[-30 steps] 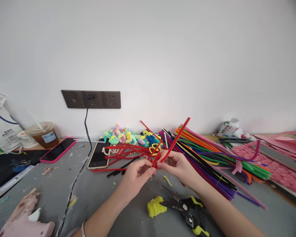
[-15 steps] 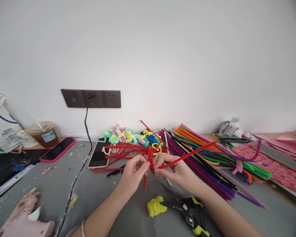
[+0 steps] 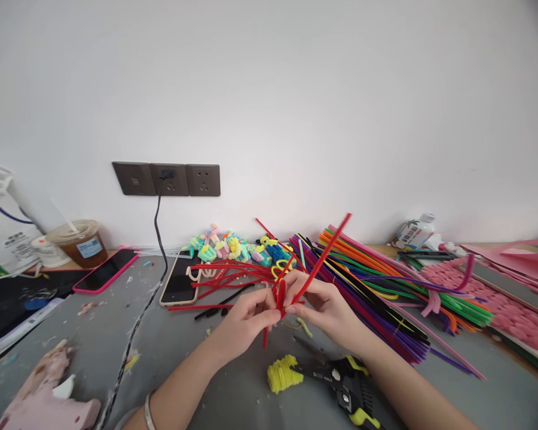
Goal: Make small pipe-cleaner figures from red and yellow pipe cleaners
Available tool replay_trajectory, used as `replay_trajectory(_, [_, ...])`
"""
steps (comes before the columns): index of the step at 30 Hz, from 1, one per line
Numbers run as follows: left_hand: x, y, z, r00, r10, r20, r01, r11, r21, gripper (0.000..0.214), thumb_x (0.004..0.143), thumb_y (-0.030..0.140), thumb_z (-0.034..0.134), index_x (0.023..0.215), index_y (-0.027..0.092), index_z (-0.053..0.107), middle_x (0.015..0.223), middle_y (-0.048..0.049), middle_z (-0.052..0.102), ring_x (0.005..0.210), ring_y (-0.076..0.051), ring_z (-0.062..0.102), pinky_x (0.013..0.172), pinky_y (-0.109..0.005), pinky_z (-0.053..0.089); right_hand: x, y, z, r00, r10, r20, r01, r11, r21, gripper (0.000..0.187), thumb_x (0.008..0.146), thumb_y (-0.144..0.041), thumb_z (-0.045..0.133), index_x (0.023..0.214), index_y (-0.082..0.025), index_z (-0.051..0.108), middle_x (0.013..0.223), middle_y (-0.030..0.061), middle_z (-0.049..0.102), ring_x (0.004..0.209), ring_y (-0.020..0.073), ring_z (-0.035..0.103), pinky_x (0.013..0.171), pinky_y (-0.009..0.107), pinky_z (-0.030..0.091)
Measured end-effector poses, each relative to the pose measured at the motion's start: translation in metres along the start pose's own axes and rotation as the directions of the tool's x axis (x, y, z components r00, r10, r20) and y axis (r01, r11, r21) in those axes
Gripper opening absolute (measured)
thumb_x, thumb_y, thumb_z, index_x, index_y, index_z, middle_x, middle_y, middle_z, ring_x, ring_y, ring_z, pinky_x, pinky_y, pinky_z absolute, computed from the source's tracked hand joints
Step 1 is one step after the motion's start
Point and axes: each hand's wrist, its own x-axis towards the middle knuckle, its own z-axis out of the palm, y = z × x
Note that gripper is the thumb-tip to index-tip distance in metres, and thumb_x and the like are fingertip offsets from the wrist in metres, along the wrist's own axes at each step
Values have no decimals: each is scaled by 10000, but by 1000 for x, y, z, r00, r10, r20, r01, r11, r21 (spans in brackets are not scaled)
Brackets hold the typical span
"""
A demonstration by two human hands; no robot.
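My left hand (image 3: 244,322) and my right hand (image 3: 323,306) meet above the grey table (image 3: 183,370), both pinching a red pipe cleaner (image 3: 316,266). Its coiled part sits between my fingertips. Its long free end points up and to the right, and a short tail hangs down below my left fingers. Behind my hands lie several loose red pipe cleaners (image 3: 226,276).
Yellow-handled pliers (image 3: 345,388) and a yellow coiled piece (image 3: 283,374) lie near my right forearm. A large fan of coloured pipe cleaners (image 3: 385,280) spreads to the right. Two phones (image 3: 179,279) (image 3: 105,270), a charging cable (image 3: 137,325), small finished figures (image 3: 233,248), an iced drink (image 3: 78,243) and a pink glue gun (image 3: 45,394) sit left.
The long free end of the red pipe cleaner swung from pointing flat to the right back up to a steep diagonal. My hands stayed together, turning slightly.
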Motion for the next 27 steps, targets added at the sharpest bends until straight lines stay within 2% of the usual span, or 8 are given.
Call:
replay_trajectory(4, [1, -1, 0, 998, -21, 53, 23, 999, -36, 214, 823, 256, 575, 671, 183, 443, 682, 37, 432, 635, -111, 395, 625, -249, 325, 1, -3, 0, 998, 34, 59, -38, 998, 58, 145, 854, -309, 721, 791, -185, 680, 854, 49, 671, 809, 193, 607, 771, 320, 481])
replay_trajectory(10, [1, -7, 1, 999, -19, 33, 18, 999, 32, 243, 872, 333, 547, 707, 185, 448, 692, 31, 465, 611, -106, 405, 594, -241, 315, 4, 0, 1, 991, 127, 28, -130, 977, 171, 197, 808, -354, 761, 772, -170, 701, 760, 34, 695, 718, 168, 629, 692, 275, 513])
replay_trajectory(14, [0, -11, 3, 992, 101, -77, -76, 958, 276, 216, 876, 358, 582, 767, 187, 508, 682, 40, 472, 588, -106, 404, 570, -235, 318, 5, 3, 0, 985, 169, -35, -157, 963, 220, 185, 764, -339, 798, 774, -172, 718, 756, 31, 723, 685, 154, 649, 668, 256, 535])
replay_trajectory(19, [0, -19, 4, 929, 335, -155, -186, 788, 587, 127, 835, 253, 660, 783, 192, 562, 719, 27, 562, 633, -118, 497, 601, -233, 340, 6, 3, 2, 975, 206, -90, -184, 962, 203, 169, 746, -320, 809, 752, -172, 726, 729, 27, 723, 681, 159, 664, 670, 260, 552])
replay_trajectory(23, [-1, -22, 4, 881, 442, -166, -225, 702, 676, 165, 778, 227, 741, 841, 199, 591, 765, 18, 603, 654, -123, 547, 590, -220, 362, 7, 3, 3, 973, 194, -123, -163, 960, 226, 168, 724, -322, 825, 774, -183, 744, 735, 30, 736, 708, 173, 689, 698, 277, 571])
replay_trajectory(27, [-1, -21, 4, 844, 510, -168, -244, 643, 726, 103, 821, 194, 696, 808, 200, 594, 745, 12, 605, 684, -133, 585, 612, -215, 406, 7, 7, 4, 979, 164, -123, -134, 965, 224, 154, 723, -310, 826, 772, -189, 745, 752, 35, 732, 712, 177, 688, 686, 289, 576])
